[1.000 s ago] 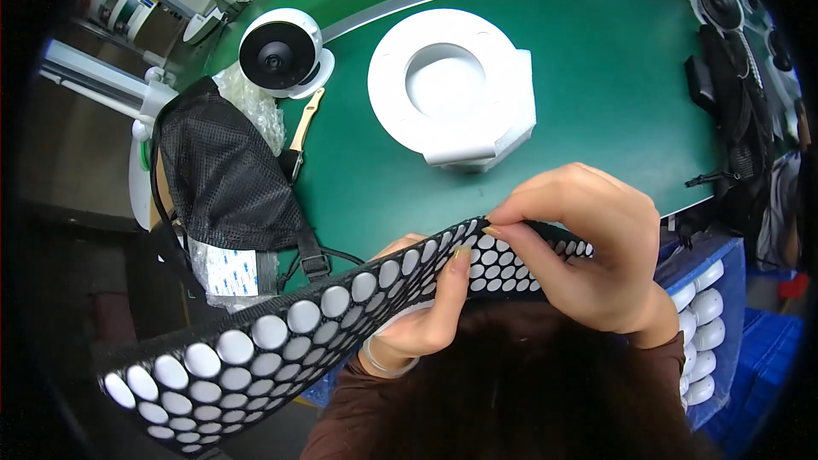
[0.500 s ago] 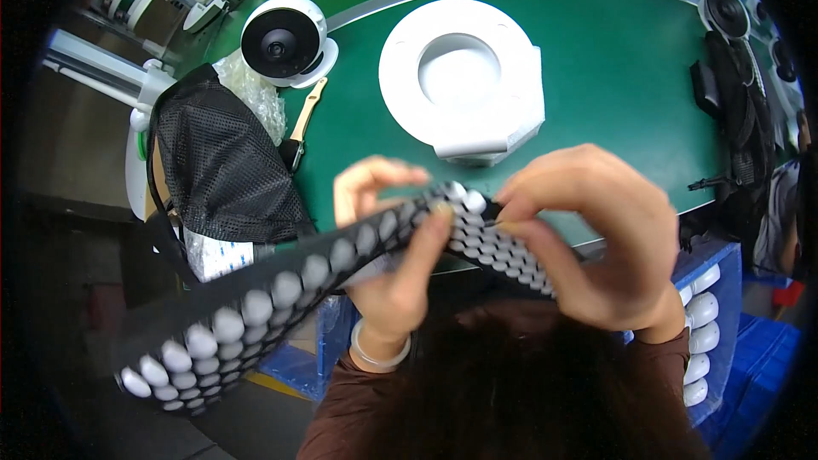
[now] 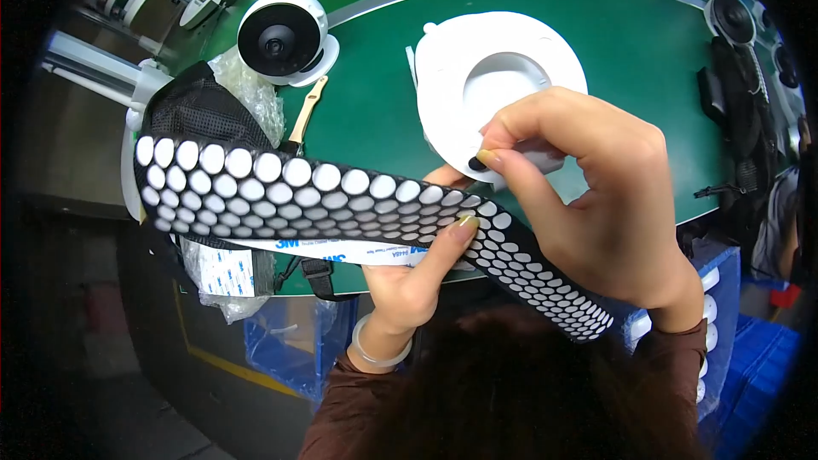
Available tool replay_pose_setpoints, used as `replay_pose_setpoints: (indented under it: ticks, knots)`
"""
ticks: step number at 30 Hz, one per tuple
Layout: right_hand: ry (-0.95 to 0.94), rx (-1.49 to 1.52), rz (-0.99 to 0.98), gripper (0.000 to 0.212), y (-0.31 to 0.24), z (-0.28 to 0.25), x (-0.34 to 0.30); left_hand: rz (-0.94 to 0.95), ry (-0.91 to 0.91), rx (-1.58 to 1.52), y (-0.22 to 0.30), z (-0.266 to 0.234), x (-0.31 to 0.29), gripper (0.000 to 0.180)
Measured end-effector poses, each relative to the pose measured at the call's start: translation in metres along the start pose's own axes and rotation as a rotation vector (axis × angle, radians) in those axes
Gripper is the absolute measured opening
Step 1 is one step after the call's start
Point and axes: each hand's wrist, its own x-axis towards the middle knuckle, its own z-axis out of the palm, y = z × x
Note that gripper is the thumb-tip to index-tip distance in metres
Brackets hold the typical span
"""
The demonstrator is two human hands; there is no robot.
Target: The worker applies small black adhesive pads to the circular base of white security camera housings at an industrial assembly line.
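My left hand (image 3: pixel 407 291) holds a long, bent black strip (image 3: pixel 281 196) covered with rows of round white-faced pads, its thumb on top and fingers mostly hidden behind. A paper edge with blue print (image 3: pixel 341 249) shows beneath the strip. Between my right thumb and forefinger is a small round black pad (image 3: pixel 475 163); that right hand (image 3: pixel 601 196) is at the near edge of a white round housing (image 3: pixel 445 68). The housing has a round recess. Whether the pad touches the housing, I cannot tell. Fingertips of my left hand show close to its near edge.
On the green table (image 3: pixel 366 77) stands a white camera (image 3: pixel 285 38) with a black front, at the left. Near it lie a wooden-handled brush (image 3: pixel 308 109), bubble wrap (image 3: pixel 256 89) and a black mesh bag (image 3: pixel 200 106). Black straps (image 3: pixel 741 119) lie at the right edge.
The strip has swung up and flattened, its pads now facing up. My right hand has moved away from the strip toward the housing with a black pad. The housing has shifted right and turned.
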Motion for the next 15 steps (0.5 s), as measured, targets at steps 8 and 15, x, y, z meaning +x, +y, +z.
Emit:
replay_pose_setpoints:
  ticks: [8,15]
  knots:
    - [0.011,0.001,0.018,0.010,-0.0027,0.0057,0.0017,0.079,-0.118,-0.011,-0.0031,-0.0050,-0.0009,0.044]
    - [0.022,-0.078,-0.001,0.010,-0.0041,0.0068,0.0018,0.039,-0.126,-0.017,-0.0025,-0.0075,-0.0022,0.043]
